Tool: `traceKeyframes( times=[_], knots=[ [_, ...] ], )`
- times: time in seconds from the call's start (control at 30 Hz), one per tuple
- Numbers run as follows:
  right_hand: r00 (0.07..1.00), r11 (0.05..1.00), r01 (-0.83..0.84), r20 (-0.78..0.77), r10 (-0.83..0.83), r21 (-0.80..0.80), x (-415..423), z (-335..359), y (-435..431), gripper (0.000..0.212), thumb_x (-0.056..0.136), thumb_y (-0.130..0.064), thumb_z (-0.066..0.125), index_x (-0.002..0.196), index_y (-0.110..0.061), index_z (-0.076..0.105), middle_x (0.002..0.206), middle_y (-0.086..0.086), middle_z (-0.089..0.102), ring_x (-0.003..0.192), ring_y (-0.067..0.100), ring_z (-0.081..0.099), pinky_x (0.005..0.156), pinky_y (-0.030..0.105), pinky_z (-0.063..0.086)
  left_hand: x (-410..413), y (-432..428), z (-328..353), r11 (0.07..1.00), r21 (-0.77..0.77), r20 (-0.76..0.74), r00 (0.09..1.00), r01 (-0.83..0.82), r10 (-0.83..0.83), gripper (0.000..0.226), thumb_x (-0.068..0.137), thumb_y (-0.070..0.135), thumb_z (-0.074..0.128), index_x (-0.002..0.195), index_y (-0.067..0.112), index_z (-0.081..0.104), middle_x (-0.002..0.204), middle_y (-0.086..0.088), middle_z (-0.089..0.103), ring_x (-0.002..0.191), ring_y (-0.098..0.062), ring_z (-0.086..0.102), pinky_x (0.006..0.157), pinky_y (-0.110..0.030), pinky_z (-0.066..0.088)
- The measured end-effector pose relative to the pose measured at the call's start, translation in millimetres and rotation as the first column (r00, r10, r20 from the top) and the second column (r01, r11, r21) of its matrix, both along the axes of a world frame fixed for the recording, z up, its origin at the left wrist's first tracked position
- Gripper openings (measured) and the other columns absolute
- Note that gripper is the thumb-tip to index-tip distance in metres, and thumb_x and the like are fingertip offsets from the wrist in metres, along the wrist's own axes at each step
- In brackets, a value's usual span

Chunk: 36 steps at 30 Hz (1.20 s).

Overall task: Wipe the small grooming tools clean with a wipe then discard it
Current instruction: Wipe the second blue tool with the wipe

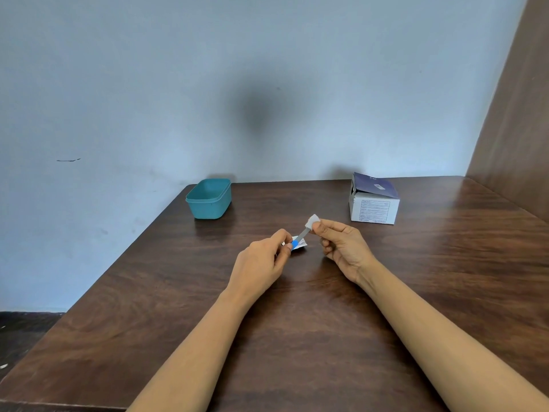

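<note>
Holds a small grooming tool (300,235) by its blue handle, pinched in the fingertips of the left hand (261,258), in the air nearer than and to the right of the teal tub (209,199). Pinches a folded white wipe (312,221) round the tool's grey far end with the right hand (341,245), farther right of the tub. Keeps the two hands apart, joined only by the tool. Leaves a torn white sachet (301,245) flat on the wooden table (297,328) just under the tool; print on it too small to read. Far right of the tub, a white cardboard box (374,208) with a dark blue flap: blocks of blue text on its near side, not legible.
</note>
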State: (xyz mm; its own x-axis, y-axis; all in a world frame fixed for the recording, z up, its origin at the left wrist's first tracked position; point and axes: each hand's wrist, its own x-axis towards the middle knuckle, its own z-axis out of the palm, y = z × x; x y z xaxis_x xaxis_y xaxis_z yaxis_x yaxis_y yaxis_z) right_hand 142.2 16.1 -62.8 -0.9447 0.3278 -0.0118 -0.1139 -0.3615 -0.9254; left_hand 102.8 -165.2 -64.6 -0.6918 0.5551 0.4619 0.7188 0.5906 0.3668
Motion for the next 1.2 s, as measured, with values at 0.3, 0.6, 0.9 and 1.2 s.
traceKeyframes(
  times=[0.3,0.6,0.9,1.2],
  knots=[
    [1.000,1.000,0.025,-0.014,-0.025,0.005,-3.2,0.5,-0.7,0.031,0.060,-0.026,0.080,0.085,-0.009,0.072,0.062,-0.005,0.055,0.052,0.004,0.035,0.050,0.016,0.033,-0.5,2.7,1.7,0.999,-0.024,0.006,1.000,0.029,-0.029,0.010,0.100,0.034,0.042,0.101,0.031,0.051,0.075,0.005,0.062,0.065,-0.013,0.055,0.056,-0.032,0.046],
    [0.998,0.995,0.063,-0.031,-0.061,0.076,-7.1,-3.9,-0.8,0.009,0.083,-0.015,0.071,0.086,-0.008,0.072,0.051,-0.010,0.049,0.049,0.004,0.032,0.051,0.017,0.031,-5.7,0.2,-1.6,0.999,0.043,0.045,0.999,0.029,-0.031,0.007,0.098,0.036,0.045,0.096,0.034,0.051,0.073,0.008,0.061,0.065,-0.012,0.055,0.058,-0.037,0.049],
    [0.995,0.995,0.086,-0.056,-0.083,0.051,-10.6,-1.9,-3.8,0.006,0.081,-0.009,0.071,0.076,-0.011,0.074,0.072,-0.010,0.070,0.047,0.003,0.031,0.050,0.017,0.026,-7.4,0.7,-3.4,0.993,0.111,0.115,0.992,0.044,-0.057,0.007,0.097,0.037,0.046,0.096,0.034,0.053,0.072,0.008,0.062,0.063,-0.016,0.056,0.064,-0.044,0.052],
    [0.994,0.993,0.095,-0.054,-0.091,0.073,-11.5,-3.8,-3.6,0.012,0.070,-0.027,0.078,0.070,-0.015,0.076,0.052,-0.010,0.051,0.050,0.006,0.027,0.052,0.020,0.025,-7.4,0.3,-2.8,0.983,0.168,0.137,0.986,0.071,-0.095,0.009,0.097,0.035,0.048,0.094,0.033,0.056,0.070,0.009,0.062,0.063,-0.014,0.056,0.065,-0.043,0.052]
  ],
)
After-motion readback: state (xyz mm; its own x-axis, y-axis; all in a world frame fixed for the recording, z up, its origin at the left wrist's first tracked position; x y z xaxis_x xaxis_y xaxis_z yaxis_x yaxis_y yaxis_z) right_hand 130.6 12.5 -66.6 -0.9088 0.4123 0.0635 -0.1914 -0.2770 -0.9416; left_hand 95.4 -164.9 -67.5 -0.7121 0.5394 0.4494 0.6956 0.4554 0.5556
